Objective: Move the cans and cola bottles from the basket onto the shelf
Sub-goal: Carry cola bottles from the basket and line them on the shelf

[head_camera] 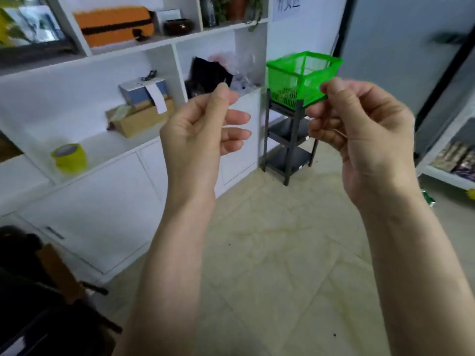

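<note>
Fingers: both hands raised before the camera, palms toward the viewer, fingers loosely curled; thumb meets forefinger on each, and nothing can be seen pinched between them.
Left hand (pixel 199 129): thumb and forefinger tips touch at the top, the other three fingers bent inward and slightly apart.
Right hand (pixel 359 129): fingers folded toward the palm, thumb laid against the forefinger; it overlaps the basket's lower near corner in this view, and whether it touches cannot be told.
Green plastic mesh basket (pixel 304 73): stands on the top tier of the rack, beyond the hands; its contents cannot be made out.
Dark metal three-tier rack (pixel 289 140): stands on the floor beside the end of the white cabinet; its two lower tiers bare.
White shelving unit with cabinet doors below (pixel 123 176): left of the rack; holds a yellow-green tape roll (pixel 70 158), a brown cardboard box (pixel 140 118) and an orange case with a black stripe (pixel 113 25).
Beige tiled floor (pixel 282 253): beneath both forearms.
</note>
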